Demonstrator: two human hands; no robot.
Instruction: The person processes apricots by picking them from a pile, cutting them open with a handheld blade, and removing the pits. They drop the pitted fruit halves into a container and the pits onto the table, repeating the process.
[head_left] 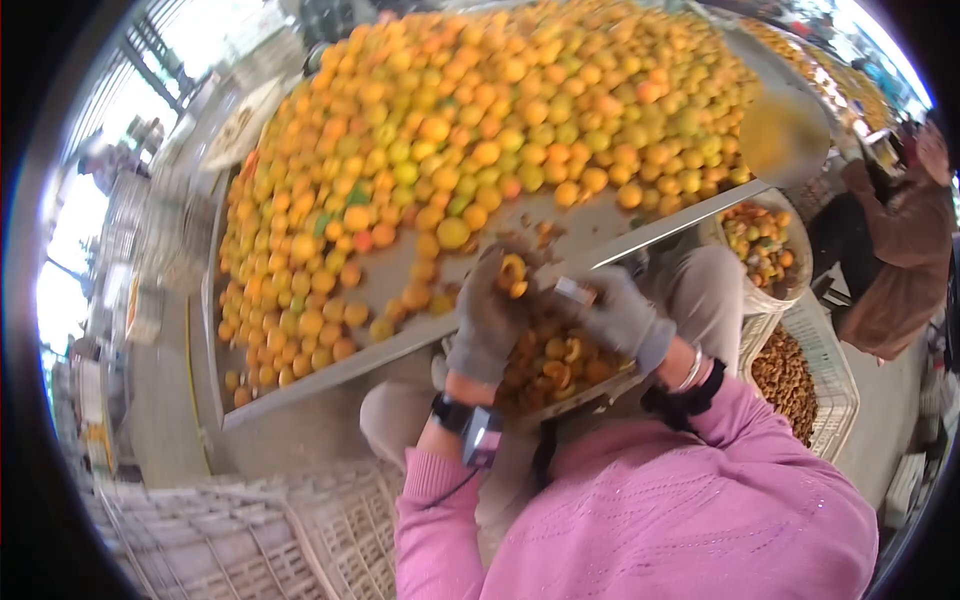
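In a grey glove, my left hand (486,318) is closed around a cut apricot (513,272), whose hollow orange inside faces up. Close to its right, my gloved right hand (622,318) is closed on a small pale tool (574,291); the blur hides its exact kind. Beneath both hands, between my knees, a container (575,408) holds cut apricot halves (556,374). Whole apricots (480,110) are heaped on the metal table (560,232) in front of me. Brown scraps (545,232) lie on the table near my left hand.
The table's raised metal edge (690,221) runs just beyond my hands. At right stand a bucket of fruit pieces (760,245) and a crate (838,420) with brown pits (783,375). Another person (893,250) sits farther right. White plastic crates (250,535) stand at lower left.
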